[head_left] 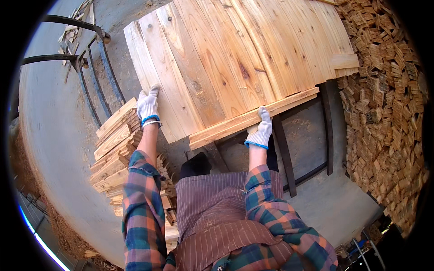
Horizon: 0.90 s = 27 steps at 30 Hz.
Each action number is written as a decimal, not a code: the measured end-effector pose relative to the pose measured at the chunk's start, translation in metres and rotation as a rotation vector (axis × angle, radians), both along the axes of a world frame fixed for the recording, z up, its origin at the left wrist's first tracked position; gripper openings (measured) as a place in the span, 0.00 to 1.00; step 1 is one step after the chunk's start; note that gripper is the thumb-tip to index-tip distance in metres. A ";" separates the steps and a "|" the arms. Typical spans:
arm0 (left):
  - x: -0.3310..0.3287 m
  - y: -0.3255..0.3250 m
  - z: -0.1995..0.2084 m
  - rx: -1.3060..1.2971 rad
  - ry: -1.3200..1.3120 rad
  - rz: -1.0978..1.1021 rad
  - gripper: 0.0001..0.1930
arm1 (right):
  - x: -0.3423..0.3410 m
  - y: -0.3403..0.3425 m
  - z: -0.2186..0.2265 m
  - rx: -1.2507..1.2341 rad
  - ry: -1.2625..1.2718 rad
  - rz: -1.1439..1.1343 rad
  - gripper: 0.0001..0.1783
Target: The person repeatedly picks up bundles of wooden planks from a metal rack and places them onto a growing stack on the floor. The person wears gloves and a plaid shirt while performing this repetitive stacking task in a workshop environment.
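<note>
Several pale wooden boards (217, 58) lie side by side in front of me, forming a broad panel with knots and some sawdust on top. My left hand (148, 107), in a white knit glove with a blue cuff, is closed on the left edge of the outermost board (165, 97). Along the near ends of the boards runs a narrow wooden strip (226, 128). My right hand (259, 131), gloved the same way, grips this strip with the thumb on top; its other fingers are hidden underneath.
A stack of rough wooden boards (115, 153) stands by my left forearm. Dark metal frame legs (285, 156) show under the panel. A metal rack (97, 72) stands at far left. Many small wood pieces (384, 99) are piled along the right. A short offcut (344, 61) lies on the panel's right end.
</note>
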<state>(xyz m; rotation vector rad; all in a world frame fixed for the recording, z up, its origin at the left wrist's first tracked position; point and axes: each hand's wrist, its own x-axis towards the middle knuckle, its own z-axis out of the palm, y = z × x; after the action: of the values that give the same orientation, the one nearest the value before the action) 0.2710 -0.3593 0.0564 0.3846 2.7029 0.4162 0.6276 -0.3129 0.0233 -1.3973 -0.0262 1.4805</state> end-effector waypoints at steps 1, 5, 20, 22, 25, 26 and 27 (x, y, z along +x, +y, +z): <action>-0.007 -0.007 -0.008 0.069 -0.019 0.021 0.48 | 0.000 0.001 0.002 0.034 0.006 0.020 0.14; 0.003 0.000 -0.006 0.083 -0.016 0.028 0.48 | 0.026 0.003 0.029 0.076 -0.054 0.013 0.20; -0.033 -0.070 0.026 1.096 -0.966 0.612 0.42 | -0.068 0.099 0.199 1.123 -1.256 2.176 0.56; -0.034 -0.088 0.033 1.103 -0.917 0.626 0.42 | -0.095 0.096 0.172 1.201 -1.330 2.350 0.49; -0.029 -0.098 0.033 0.959 -0.840 0.636 0.42 | -0.095 0.086 0.115 1.507 -1.382 2.235 0.40; -0.026 -0.101 0.032 0.904 -0.823 0.627 0.41 | -0.091 0.088 0.108 1.605 -1.337 2.129 0.41; -0.020 -0.095 0.033 0.867 -0.785 0.620 0.39 | -0.090 0.091 0.111 1.561 -1.295 2.180 0.42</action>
<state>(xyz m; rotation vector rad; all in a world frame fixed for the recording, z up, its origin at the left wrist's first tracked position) 0.2510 -0.4540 0.0896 -0.3713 1.6916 1.5363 0.5379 -0.2222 0.1344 -0.1134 -3.3040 0.5912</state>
